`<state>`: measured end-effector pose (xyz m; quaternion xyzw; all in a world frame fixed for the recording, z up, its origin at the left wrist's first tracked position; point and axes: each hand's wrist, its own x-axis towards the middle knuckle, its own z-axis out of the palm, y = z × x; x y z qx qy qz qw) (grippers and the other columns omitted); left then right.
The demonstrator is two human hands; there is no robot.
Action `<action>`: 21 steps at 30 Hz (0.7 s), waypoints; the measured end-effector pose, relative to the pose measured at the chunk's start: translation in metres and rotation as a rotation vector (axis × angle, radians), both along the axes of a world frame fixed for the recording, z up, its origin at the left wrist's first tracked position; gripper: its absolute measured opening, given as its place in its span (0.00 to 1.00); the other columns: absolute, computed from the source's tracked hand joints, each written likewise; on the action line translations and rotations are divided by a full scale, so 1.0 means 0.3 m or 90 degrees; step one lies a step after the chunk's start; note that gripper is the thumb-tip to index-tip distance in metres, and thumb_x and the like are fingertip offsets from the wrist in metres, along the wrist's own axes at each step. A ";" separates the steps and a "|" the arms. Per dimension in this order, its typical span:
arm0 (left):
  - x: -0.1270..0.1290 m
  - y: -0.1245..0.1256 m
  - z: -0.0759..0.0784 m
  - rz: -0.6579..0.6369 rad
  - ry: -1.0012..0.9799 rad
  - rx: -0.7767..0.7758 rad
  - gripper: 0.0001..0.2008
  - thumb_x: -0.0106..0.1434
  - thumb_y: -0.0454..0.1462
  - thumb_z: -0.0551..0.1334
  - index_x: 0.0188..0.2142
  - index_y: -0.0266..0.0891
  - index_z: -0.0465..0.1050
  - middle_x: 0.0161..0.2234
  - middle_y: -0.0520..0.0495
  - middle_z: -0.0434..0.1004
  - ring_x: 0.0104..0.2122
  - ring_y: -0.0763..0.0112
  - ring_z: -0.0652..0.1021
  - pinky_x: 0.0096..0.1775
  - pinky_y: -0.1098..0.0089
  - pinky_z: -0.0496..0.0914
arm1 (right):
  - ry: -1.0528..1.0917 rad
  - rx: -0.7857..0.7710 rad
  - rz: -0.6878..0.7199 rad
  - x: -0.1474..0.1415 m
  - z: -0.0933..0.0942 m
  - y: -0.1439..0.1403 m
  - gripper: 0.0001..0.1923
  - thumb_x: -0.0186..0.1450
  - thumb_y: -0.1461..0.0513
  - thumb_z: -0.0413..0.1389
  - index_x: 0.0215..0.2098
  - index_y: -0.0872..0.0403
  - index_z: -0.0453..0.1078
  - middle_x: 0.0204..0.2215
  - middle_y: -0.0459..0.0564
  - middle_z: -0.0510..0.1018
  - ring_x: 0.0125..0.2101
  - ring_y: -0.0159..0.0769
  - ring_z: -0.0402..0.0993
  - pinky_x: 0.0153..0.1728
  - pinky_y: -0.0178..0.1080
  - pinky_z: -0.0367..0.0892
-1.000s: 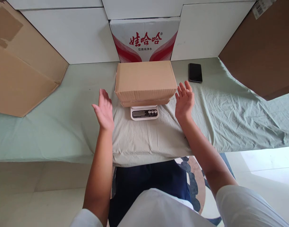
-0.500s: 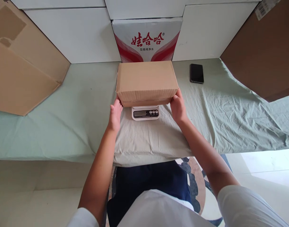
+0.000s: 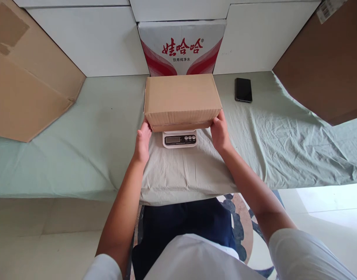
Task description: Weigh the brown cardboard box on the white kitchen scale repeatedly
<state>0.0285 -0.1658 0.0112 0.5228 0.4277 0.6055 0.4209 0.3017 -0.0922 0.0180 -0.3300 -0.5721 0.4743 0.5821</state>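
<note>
A closed brown cardboard box [image 3: 181, 99] sits on a small white digital scale [image 3: 180, 139] at the middle of a cloth-covered table. My left hand [image 3: 143, 140] grips the box's lower left front corner. At the lower right front corner my right hand [image 3: 220, 132] holds it the same way. Only the scale's display and buttons show below the box; its platform is hidden.
A pale green cloth [image 3: 283, 136] covers the table. A black phone [image 3: 243, 90] lies to the right of the box. Behind the box stands a red-and-white printed carton [image 3: 182, 46]. Large cardboard sheets lean at the left [image 3: 26, 85] and right [image 3: 327, 66].
Both hands, open and apart a second ago, moved inward and closed on the box's two front lower corners. The box has barely shifted since.
</note>
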 end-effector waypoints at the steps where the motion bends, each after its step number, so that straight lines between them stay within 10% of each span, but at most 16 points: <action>1: -0.002 0.001 -0.001 0.008 -0.001 0.002 0.44 0.62 0.72 0.46 0.67 0.56 0.69 0.74 0.49 0.63 0.76 0.50 0.58 0.75 0.51 0.53 | 0.002 0.001 0.000 0.001 0.001 -0.001 0.32 0.62 0.42 0.56 0.63 0.35 0.68 0.68 0.38 0.71 0.75 0.52 0.56 0.78 0.59 0.50; 21: 0.022 0.012 0.033 -0.002 -0.007 0.027 0.40 0.63 0.71 0.48 0.65 0.59 0.70 0.73 0.50 0.65 0.76 0.48 0.59 0.75 0.47 0.52 | -0.036 0.013 -0.013 -0.032 0.030 -0.030 0.34 0.62 0.39 0.55 0.65 0.34 0.63 0.68 0.40 0.70 0.70 0.53 0.62 0.74 0.59 0.60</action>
